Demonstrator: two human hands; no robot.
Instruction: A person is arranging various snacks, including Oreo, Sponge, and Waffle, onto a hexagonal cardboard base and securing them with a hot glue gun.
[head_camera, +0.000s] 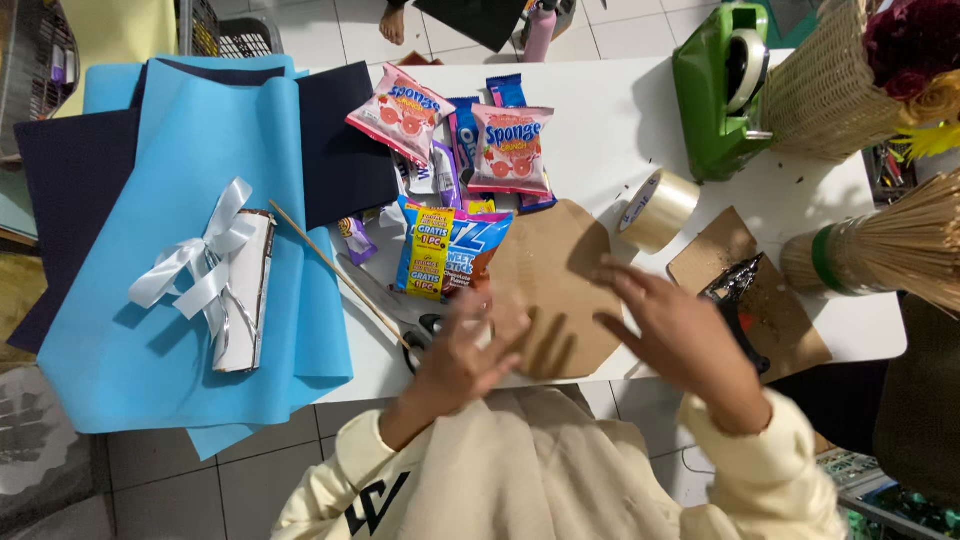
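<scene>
Head view: both hands rest over a brown cardboard piece (548, 280) at the near edge of the white worktop (610, 120). Left hand (462, 352) blurred, fingers loosely spread, on the card's left part; grip unclear. Right hand (675, 335) open, fingers spread, holding nothing, at its right edge. Wicker basket (825, 95) at far right holds flowers (915, 55). Green tape dispenser (715, 95) carries a tape roll.

A white table (600, 130) carries blue paper sheets (200, 330), snack packets (510, 148), brown cardboard (555, 270), a tape roll (658, 210) and a green dispenser (715, 100).
</scene>
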